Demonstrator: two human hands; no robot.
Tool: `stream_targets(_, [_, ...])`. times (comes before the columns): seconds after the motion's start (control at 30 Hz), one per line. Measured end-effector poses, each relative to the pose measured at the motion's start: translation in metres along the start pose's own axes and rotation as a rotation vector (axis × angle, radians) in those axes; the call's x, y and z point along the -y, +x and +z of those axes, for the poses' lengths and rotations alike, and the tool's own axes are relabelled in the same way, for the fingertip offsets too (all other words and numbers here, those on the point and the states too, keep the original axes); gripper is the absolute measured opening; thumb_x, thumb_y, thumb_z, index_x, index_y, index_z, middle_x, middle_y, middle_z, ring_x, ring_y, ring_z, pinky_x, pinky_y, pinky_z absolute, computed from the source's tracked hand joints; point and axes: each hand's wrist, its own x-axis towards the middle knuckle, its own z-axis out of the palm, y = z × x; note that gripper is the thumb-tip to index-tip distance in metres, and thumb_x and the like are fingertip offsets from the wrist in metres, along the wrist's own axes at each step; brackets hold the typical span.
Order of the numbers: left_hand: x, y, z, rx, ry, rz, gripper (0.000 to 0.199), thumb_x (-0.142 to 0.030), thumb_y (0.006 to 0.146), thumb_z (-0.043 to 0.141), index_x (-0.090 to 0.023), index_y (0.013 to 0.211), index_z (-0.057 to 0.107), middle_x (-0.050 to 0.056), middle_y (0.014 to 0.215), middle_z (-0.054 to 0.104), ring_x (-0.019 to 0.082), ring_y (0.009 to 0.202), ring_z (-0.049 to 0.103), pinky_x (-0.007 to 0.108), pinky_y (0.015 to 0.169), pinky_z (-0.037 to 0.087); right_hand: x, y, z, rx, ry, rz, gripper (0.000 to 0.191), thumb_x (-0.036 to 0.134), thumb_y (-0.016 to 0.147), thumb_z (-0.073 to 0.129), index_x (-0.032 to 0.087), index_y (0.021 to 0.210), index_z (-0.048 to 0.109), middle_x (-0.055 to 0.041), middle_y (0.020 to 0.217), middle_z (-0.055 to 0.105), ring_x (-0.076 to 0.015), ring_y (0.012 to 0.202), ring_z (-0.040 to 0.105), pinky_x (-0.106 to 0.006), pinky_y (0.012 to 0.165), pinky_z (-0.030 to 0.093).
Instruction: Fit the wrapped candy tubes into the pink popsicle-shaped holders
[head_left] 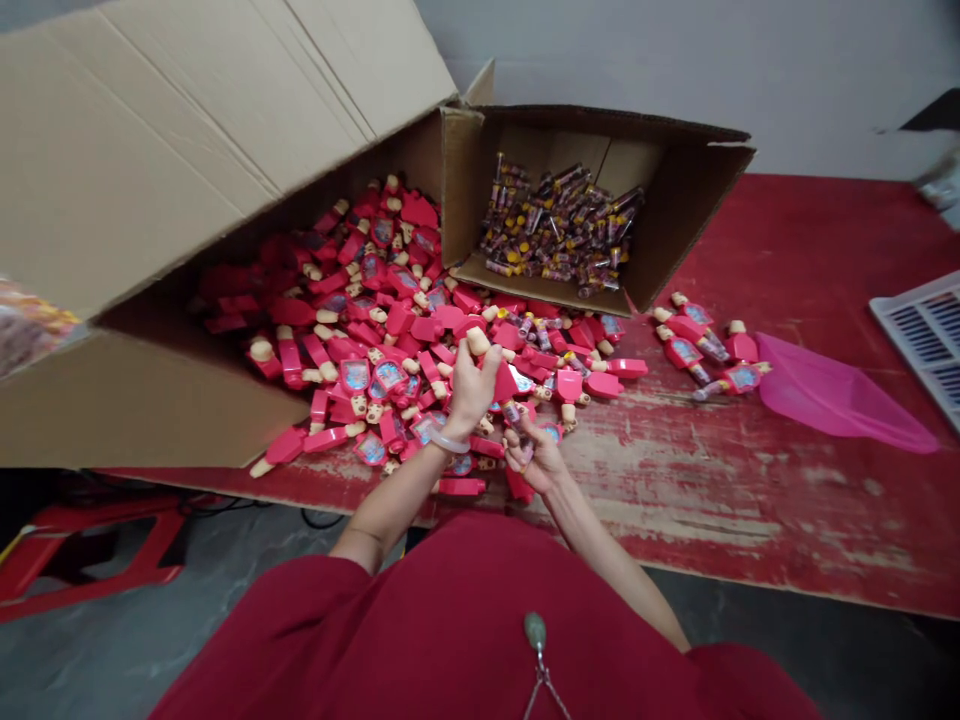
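My left hand (472, 392), with a pale band on its wrist, is closed around a pink plastic toy with a beige knob-like head (477, 341). My right hand (541, 458) is closed on a small clear tube with purplish contents (512, 412), its end touching or very near the toy's lower end. Fingers partly hide both things. Beneath and around my hands lies a heap of similar pink toys (390, 376), some with blue picture labels. Behind it, a tipped cardboard box (694, 220) holds many small tubes with yellow caps (559, 225).
A large cardboard box (225, 110) lies open at left, toys spilling onto the worn red table (810, 260). Several toys with tubes (684, 352) lie right, beside a translucent pink scoop-like tray (832, 395). A white slatted crate (919, 330) stands far right, a red stool (97, 550) lower left.
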Motion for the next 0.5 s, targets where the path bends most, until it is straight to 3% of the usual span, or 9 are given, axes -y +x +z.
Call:
stream_targets(0.07, [0.001,-0.002,0.000,0.033,0.064,-0.009,0.031,-0.049,0.092,0.064,-0.020,0.092,0.053,0.001,0.084,0.061,0.016,0.081,0.061,0.027,0.079,0.048,0.000,0.002,-0.001,-0.068,-0.256,-0.072,0.046,0.064,0.076,0.073,0.021,0.090,0.063,-0.0001,0.072,0.064,-0.0100,0.043,0.042,-0.026,0.042,0.043])
stream_targets(0.13, [0.003,-0.003,0.003,0.039,0.056,-0.052,0.028,-0.046,0.092,0.064,-0.021,0.092,0.052,0.001,0.083,0.061,0.016,0.079,0.061,0.027,0.076,0.049,0.005,0.003,-0.001,-0.254,-0.654,-0.272,0.046,0.060,0.075,0.075,0.019,0.096,0.067,-0.0072,0.088,0.069,-0.0176,0.064,0.057,-0.031,0.058,0.051])
stream_targets(0.23, [0.003,0.000,0.011,0.027,-0.021,-0.112,0.026,-0.042,0.091,0.065,-0.021,0.091,0.051,0.000,0.083,0.062,0.015,0.077,0.061,0.025,0.072,0.049,0.016,0.002,0.004,-0.399,-1.026,-0.501,0.041,0.055,0.078,0.073,0.017,0.094,0.071,-0.0111,0.090,0.069,-0.0248,0.086,0.059,-0.036,0.078,0.050])
stream_targets(0.3, [-0.002,0.005,0.015,0.056,-0.058,-0.136,0.028,-0.041,0.086,0.071,-0.020,0.085,0.052,-0.001,0.079,0.061,0.013,0.073,0.060,0.023,0.070,0.048,0.020,-0.001,0.008,-0.303,-0.953,-0.437,0.038,0.055,0.080,0.071,0.018,0.082,0.069,-0.0075,0.077,0.065,-0.0212,0.075,0.057,-0.033,0.071,0.048])
stream_targets(0.43, [-0.020,0.011,0.020,0.327,-0.377,-0.343,0.036,-0.049,0.079,0.073,-0.019,0.083,0.054,-0.002,0.067,0.061,0.011,0.056,0.057,0.023,0.057,0.047,0.017,-0.009,0.016,0.048,-0.286,-0.090,0.046,0.064,0.075,0.073,0.019,0.079,0.065,0.0010,0.055,0.054,-0.0130,0.050,0.044,-0.026,0.050,0.037])
stream_targets(0.5, [-0.026,0.011,0.022,0.439,-0.546,-0.451,0.041,-0.054,0.078,0.071,-0.019,0.088,0.054,-0.002,0.065,0.062,0.012,0.050,0.057,0.023,0.052,0.047,0.013,-0.013,0.018,0.171,-0.012,-0.022,0.051,0.071,0.075,0.070,0.021,0.085,0.065,0.0046,0.049,0.047,-0.0117,0.043,0.038,-0.025,0.045,0.035])
